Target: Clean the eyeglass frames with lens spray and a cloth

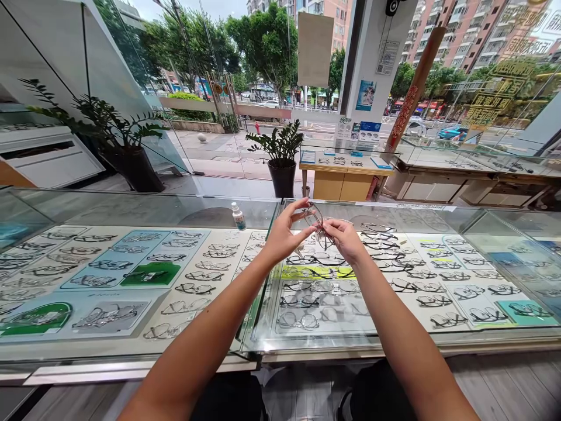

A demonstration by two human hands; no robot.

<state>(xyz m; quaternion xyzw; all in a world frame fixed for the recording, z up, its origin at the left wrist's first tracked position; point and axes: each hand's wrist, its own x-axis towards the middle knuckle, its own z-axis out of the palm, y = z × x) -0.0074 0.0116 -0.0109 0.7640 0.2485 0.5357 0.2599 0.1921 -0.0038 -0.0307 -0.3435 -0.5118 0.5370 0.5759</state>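
Both hands are raised over the far part of the glass display case, around one pair of eyeglasses [314,215]. My left hand [287,228] grips the frame between thumb and fingers, the thumb below and the fingers above. On the other side, my right hand [344,238] pinches the glasses near their middle. The glasses are tilted, with one lens toward the top and the other lower down. Beyond my left hand, a small white bottle [237,216] with a label stands upright on the glass top.
Under the glass of the display case [263,345] lie rows of eyeglasses. A potted plant [280,158] stands behind the counter, with another plant [131,152] at the left. A low wooden cabinet [344,181] is by the window. My legs are below the counter's near edge.
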